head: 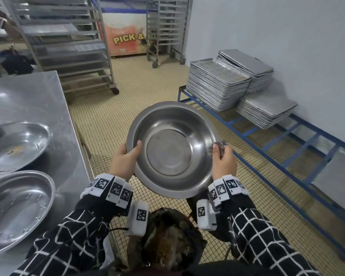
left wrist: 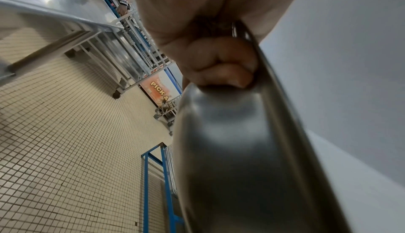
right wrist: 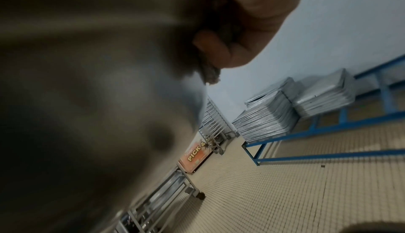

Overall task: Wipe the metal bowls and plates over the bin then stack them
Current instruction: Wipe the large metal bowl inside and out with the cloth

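A large round metal bowl (head: 172, 148) is held tilted toward me above the bin (head: 167, 242), which is full of brown waste. My left hand (head: 126, 154) grips the bowl's left rim, thumb inside, fingers curled under the rim (left wrist: 219, 70). My right hand (head: 222, 158) pinches a small dark wad of cloth (head: 217, 147) against the bowl's right rim; in the right wrist view the cloth (right wrist: 210, 73) pokes out below the fingers beside the blurred bowl (right wrist: 87, 98). Two metal plates (head: 16, 146) (head: 18, 210) lie on the steel table at left.
The steel table (head: 38, 92) runs along the left. A blue low rack (head: 277, 136) on the right carries stacks of baking trays (head: 217, 84). Wheeled tray racks (head: 68, 46) and an orange freezer (head: 124, 34) stand at the back across tiled floor.
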